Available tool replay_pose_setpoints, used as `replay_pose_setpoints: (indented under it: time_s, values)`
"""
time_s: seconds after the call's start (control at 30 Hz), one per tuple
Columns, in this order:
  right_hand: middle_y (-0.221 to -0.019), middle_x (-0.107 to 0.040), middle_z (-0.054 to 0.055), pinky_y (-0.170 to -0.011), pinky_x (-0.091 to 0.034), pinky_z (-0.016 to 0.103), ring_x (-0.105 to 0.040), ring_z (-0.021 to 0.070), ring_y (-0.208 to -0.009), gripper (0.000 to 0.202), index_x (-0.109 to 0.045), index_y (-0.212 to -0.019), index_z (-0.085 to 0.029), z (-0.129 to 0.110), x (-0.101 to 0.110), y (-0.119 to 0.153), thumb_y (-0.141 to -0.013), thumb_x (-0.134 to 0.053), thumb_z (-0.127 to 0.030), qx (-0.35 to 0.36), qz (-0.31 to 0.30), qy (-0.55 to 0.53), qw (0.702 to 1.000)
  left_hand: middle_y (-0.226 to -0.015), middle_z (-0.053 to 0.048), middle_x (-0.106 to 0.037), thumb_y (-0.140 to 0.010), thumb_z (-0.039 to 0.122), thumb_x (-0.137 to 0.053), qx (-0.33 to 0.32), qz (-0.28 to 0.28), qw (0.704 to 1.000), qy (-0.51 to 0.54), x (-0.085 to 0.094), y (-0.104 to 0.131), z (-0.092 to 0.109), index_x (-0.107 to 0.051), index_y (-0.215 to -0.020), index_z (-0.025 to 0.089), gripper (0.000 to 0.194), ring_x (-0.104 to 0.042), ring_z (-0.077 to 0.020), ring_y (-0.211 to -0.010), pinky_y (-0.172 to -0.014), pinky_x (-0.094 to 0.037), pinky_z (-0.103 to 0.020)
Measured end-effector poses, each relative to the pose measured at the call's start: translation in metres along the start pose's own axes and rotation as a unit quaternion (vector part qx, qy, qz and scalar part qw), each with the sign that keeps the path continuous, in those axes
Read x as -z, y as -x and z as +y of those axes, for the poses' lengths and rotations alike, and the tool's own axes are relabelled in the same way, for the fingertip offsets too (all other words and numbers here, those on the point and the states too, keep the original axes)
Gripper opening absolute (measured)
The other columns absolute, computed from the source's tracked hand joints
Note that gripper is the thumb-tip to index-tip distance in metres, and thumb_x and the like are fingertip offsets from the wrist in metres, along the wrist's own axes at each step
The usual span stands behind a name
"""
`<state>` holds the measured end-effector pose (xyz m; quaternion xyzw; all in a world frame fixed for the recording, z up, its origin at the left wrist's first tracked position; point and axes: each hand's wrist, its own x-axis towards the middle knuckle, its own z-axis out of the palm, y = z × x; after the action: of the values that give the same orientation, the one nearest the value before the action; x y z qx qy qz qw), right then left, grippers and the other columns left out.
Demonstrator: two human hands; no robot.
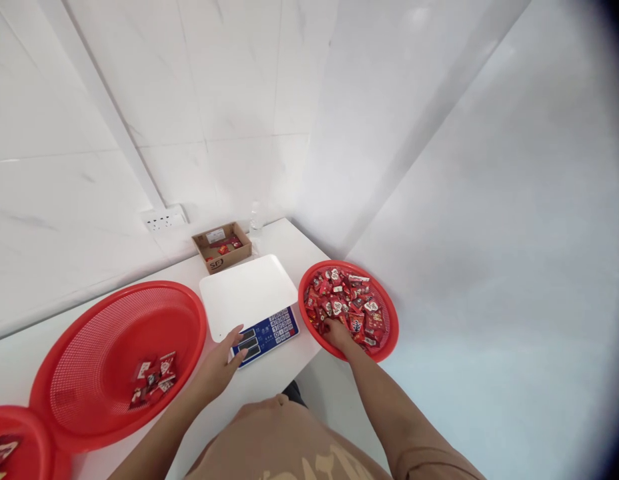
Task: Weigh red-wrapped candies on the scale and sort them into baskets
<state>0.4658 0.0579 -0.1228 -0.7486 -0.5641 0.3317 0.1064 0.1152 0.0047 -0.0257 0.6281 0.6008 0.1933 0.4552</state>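
My right hand (339,333) reaches over the near rim of the small red basket (391,327), its fingers curled down among red wrapped candies (357,303). The fingertips are partly hidden, so what they grip cannot be made out. My left hand (223,363) lies at the left front corner of a digital scale (264,338), thumb and fingers apart and nothing held. Its fingertips touch the edge of the blue panel beside the dark displays. The scale's white weighing plate (249,293) bears nothing.
A large red basket (89,373) with a few wrapped candies (154,380) stands left of the scale. Another red basket (27,427) is cut off at lower left. Behind the scale are a cardboard box (222,248) and a clear bottle (255,220). White walls enclose the table (302,360).
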Motion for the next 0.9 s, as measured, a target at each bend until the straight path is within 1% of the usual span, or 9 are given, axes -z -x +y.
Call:
replay_pose_setpoints:
  time_s: [0.1, 0.27, 0.43, 0.5, 0.6, 0.67, 0.73, 0.8, 0.9]
  values:
    - [-0.089, -0.067, 0.003, -0.078, -0.043, 0.028, -0.06, 0.0189, -0.083, 0.027, -0.067, -0.087, -0.02, 0.003, 0.009, 0.003, -0.063, -0.055, -0.014, 0.017, 0.016, -0.023, 0.999, -0.125, -0.011, -0.058, -0.082, 0.046, -0.044, -0.004, 0.003, 1.0, 0.017, 0.0, -0.003, -0.003, -0.037, -0.134, 0.021, 0.058, -0.053, -0.0229, -0.117, -0.096, -0.042, -0.038]
    - [-0.087, -0.068, 0.002, -0.067, -0.047, 0.029, -0.059, 0.0166, -0.071, 0.041, -0.061, -0.105, -0.019, 0.001, 0.031, 0.01, -0.067, -0.053, -0.029, -0.044, 0.115, -0.192, 0.974, -0.118, -0.009, -0.062, -0.079, 0.045, -0.047, -0.003, -0.013, 0.999, 0.038, -0.001, -0.01, -0.001, -0.048, -0.125, 0.022, 0.051, -0.055, -0.0229, -0.114, -0.093, -0.044, -0.036]
    - [-0.092, -0.068, 0.004, -0.069, -0.049, 0.029, -0.062, 0.0181, -0.077, 0.051, -0.058, -0.11, -0.018, -0.012, 0.056, 0.004, -0.063, -0.057, -0.039, -0.073, 0.24, -0.389, 0.887, -0.109, -0.006, -0.066, -0.076, 0.044, -0.054, 0.0, -0.025, 0.997, 0.077, -0.003, -0.019, 0.022, -0.057, -0.113, 0.024, 0.043, -0.059, -0.0225, -0.106, -0.091, -0.045, -0.035]
    - [-0.095, -0.068, 0.003, -0.071, -0.05, 0.03, -0.063, 0.019, -0.082, 0.053, -0.056, -0.112, -0.019, -0.022, 0.066, 0.0, -0.064, -0.055, -0.042, -0.066, 0.256, -0.437, 0.86, -0.106, -0.006, -0.066, -0.074, 0.044, -0.058, 0.003, -0.04, 0.994, 0.106, -0.008, -0.025, 0.037, -0.059, -0.109, 0.024, 0.041, -0.06, -0.0221, -0.101, -0.09, -0.045, -0.034]
    - [-0.097, -0.069, 0.004, -0.07, -0.051, 0.032, -0.064, 0.0206, -0.083, 0.052, -0.053, -0.116, -0.02, -0.045, 0.077, -0.001, -0.071, -0.049, -0.046, -0.048, 0.211, -0.487, 0.847, -0.105, -0.007, -0.064, -0.071, 0.045, -0.063, 0.02, -0.091, 0.977, 0.193, -0.022, -0.033, 0.062, -0.061, -0.108, 0.022, 0.043, -0.059, -0.0212, -0.096, -0.087, -0.045, -0.034]
    - [-0.097, -0.069, 0.005, -0.069, -0.051, 0.032, -0.064, 0.0212, -0.084, 0.048, -0.054, -0.113, -0.021, -0.068, 0.076, 0.003, -0.071, -0.051, -0.045, -0.03, 0.161, -0.545, 0.822, -0.109, -0.009, -0.061, -0.071, 0.045, -0.066, 0.051, -0.149, 0.945, 0.288, -0.035, -0.038, 0.078, -0.057, -0.113, 0.022, 0.049, -0.058, -0.0202, -0.096, -0.084, -0.046, -0.034]
    - [-0.093, -0.069, 0.004, -0.068, -0.051, 0.031, -0.064, 0.0206, -0.082, 0.043, -0.056, -0.107, -0.022, -0.095, 0.066, 0.011, -0.068, -0.058, -0.039, -0.002, 0.105, -0.611, 0.785, -0.114, -0.01, -0.058, -0.071, 0.044, -0.067, 0.09, -0.186, 0.9, 0.384, -0.047, -0.041, 0.092, -0.051, -0.118, 0.023, 0.054, -0.058, -0.0182, -0.095, -0.082, -0.047, -0.033]
    - [-0.084, -0.068, 0.001, -0.067, -0.05, 0.03, -0.063, 0.0183, -0.075, 0.038, -0.057, -0.099, -0.023, -0.121, 0.049, 0.021, -0.064, -0.063, -0.033, 0.026, 0.041, -0.653, 0.755, -0.116, -0.009, -0.056, -0.072, 0.043, -0.067, 0.108, -0.191, 0.86, 0.462, -0.056, -0.043, 0.102, -0.048, -0.12, 0.025, 0.055, -0.059, -0.0153, -0.092, -0.082, -0.047, -0.033]
    - [-0.075, -0.066, -0.003, -0.063, -0.048, 0.026, -0.06, 0.0132, -0.065, 0.034, -0.057, -0.091, -0.024, -0.153, 0.022, 0.04, -0.06, -0.07, -0.027, 0.044, -0.049, -0.675, 0.735, -0.109, -0.006, -0.058, -0.072, 0.041, -0.069, 0.088, -0.176, 0.829, 0.524, -0.059, -0.044, 0.1, -0.049, -0.114, 0.024, 0.049, -0.06, -0.0121, -0.081, -0.08, -0.047, -0.033]
